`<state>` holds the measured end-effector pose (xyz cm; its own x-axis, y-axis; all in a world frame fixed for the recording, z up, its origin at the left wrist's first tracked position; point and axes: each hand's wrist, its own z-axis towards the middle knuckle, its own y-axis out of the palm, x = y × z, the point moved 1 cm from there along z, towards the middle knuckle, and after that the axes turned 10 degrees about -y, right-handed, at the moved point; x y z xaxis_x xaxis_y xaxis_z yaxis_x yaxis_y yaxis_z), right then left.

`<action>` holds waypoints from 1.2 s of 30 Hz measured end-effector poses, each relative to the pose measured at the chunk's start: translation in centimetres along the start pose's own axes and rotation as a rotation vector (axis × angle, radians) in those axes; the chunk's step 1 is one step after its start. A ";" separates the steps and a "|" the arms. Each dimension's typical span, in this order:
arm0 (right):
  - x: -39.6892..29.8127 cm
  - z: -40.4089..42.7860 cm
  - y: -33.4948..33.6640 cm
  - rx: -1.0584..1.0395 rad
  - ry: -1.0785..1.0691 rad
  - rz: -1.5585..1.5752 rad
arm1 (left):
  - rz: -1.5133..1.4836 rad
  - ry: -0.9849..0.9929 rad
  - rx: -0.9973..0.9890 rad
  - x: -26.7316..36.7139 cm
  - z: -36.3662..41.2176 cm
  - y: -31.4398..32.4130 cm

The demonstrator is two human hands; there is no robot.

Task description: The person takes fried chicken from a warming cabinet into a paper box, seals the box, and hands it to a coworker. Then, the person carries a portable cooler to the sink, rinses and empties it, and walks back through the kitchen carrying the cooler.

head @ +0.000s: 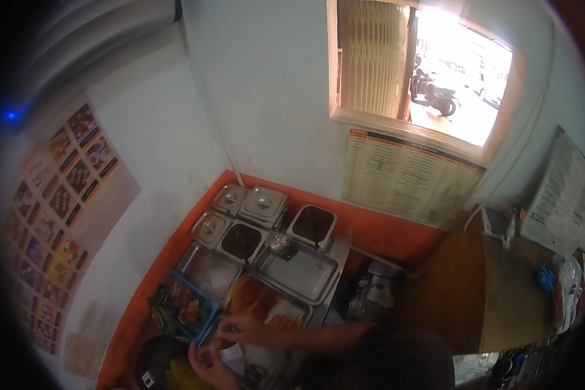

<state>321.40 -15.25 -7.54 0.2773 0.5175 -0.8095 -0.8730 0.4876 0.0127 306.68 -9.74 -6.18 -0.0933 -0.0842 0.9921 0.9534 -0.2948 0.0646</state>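
Note:
Both hands are close together over the near end of the metal counter. My right hand (243,327) has its fingertips pinched together above a small item with a white paper-like wrapper (233,355); what the fingers pinch is too dim to tell. My left hand (212,363) is just below and to the left, fingers curled beside the same wrapper; whether it grips it is unclear. Dark-handled scissors (256,374) lie on a metal tray to the right of the wrapper. Behind the hands, orange-brown food (251,295) sits in a tray.
A blue-rimmed basket (191,287) with packaged items stands at the left. Beyond are lidded steel pans (263,202), an open pan of dark contents (314,223), a shallow steel tray (297,273) and crumpled foil (281,243). A wooden tabletop (448,292) is at the right.

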 end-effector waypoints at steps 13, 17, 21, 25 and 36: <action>-7.4 -9.5 18.5 -0.123 0.144 0.003 | -0.147 -0.111 -0.298 0.3 -6.0 -20.9; -8.9 -11.5 22.7 -0.230 0.249 -0.083 | -0.137 -0.133 -0.281 1.8 -7.7 -24.6; -9.5 -13.6 26.4 -0.352 0.323 0.018 | -0.067 -0.177 -0.125 0.8 -11.0 -30.2; -9.0 -14.7 28.9 -0.452 0.148 -0.103 | 0.248 -0.260 0.079 1.6 -12.7 -35.2; -8.9 -23.5 43.5 -0.861 0.394 0.066 | 0.212 -0.547 0.256 1.2 -23.1 -52.1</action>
<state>271.56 -15.20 -13.59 0.1991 0.1746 -0.9643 -0.9215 -0.3014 -0.2448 250.30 -16.45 -10.81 0.2002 0.4022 0.8934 0.9798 -0.0828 -0.1822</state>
